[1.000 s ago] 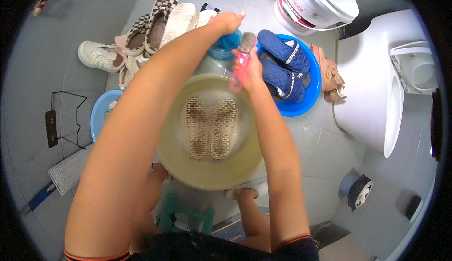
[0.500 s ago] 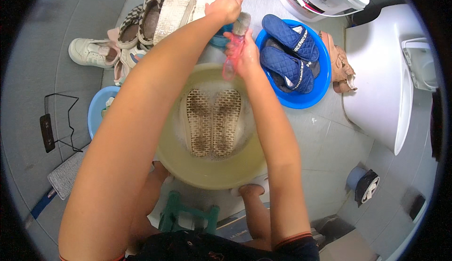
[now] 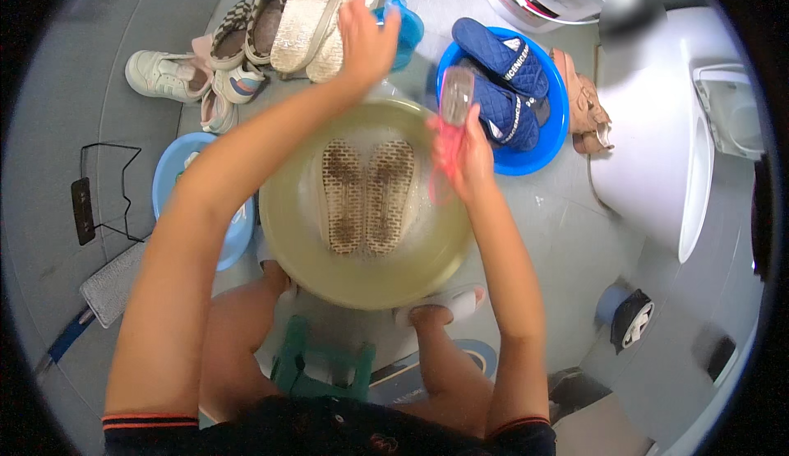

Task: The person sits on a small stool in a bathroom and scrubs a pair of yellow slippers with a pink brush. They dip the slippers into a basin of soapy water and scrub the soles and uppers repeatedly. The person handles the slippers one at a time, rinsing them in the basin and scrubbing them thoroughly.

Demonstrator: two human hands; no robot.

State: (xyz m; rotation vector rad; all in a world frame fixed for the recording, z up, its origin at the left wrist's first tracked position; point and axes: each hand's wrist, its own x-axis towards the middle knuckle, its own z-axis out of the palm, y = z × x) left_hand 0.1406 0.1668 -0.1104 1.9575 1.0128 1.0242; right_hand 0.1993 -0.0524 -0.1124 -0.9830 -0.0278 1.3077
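Observation:
My right hand [image 3: 470, 156] is wrapped round the pink handle of a scrub brush [image 3: 457, 98], its pale head pointing up and a pink loop hanging below. It hovers over the right rim of a yellow-green basin [image 3: 370, 290]. My left hand [image 3: 368, 41] is raised beyond the basin's far rim, thumb and fingers apart, beside a blue plastic container [image 3: 407, 41] that it partly covers. In the basin's soapy water lies a pair of shoes [image 3: 366, 197], soles up, side by side, with brown dirt on the pale treads.
Blue quilted slippers [image 3: 505, 115] fill a blue basin [image 3: 526, 164] at right, near tan shoes [image 3: 579, 102] and a white toilet [image 3: 657, 127]. Several shoes [image 3: 302, 20] stand far left; a light-blue basin [image 3: 173, 168] is below them. A green stool [image 3: 316, 374] stands by my legs.
My hands have moved apart: the right brought the brush nearer and to the right, away from the blue container. My left hand moved slightly left, uncovering more of that container.

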